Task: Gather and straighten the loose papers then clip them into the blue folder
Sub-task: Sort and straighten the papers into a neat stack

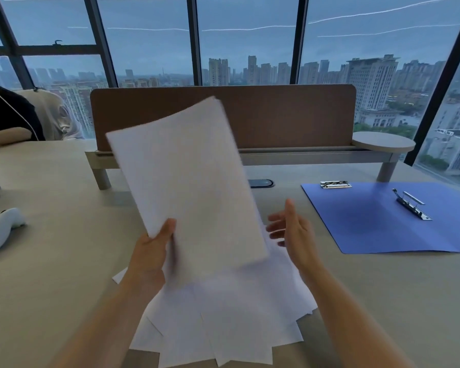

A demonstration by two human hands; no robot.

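My left hand (152, 251) grips the lower left corner of a stack of white papers (186, 176), lifted off the desk and tilted up toward me. My right hand (292, 229) hovers open just right of the stack's lower edge, fingers spread, touching nothing. Beneath both hands several loose white sheets (223, 320) lie fanned out on the desk. The blue folder (383, 224) lies open and flat at the right, with a metal clip (412, 204) in its middle and a second metal clamp (335, 184) at its top left edge.
A brown desk divider (276, 115) stands across the back on a grey rail. A white handheld device (0, 229) lies at the left. Another person's arm and sleeve (8, 128) rest at the far left. A round side shelf (383, 142) sits at the back right.
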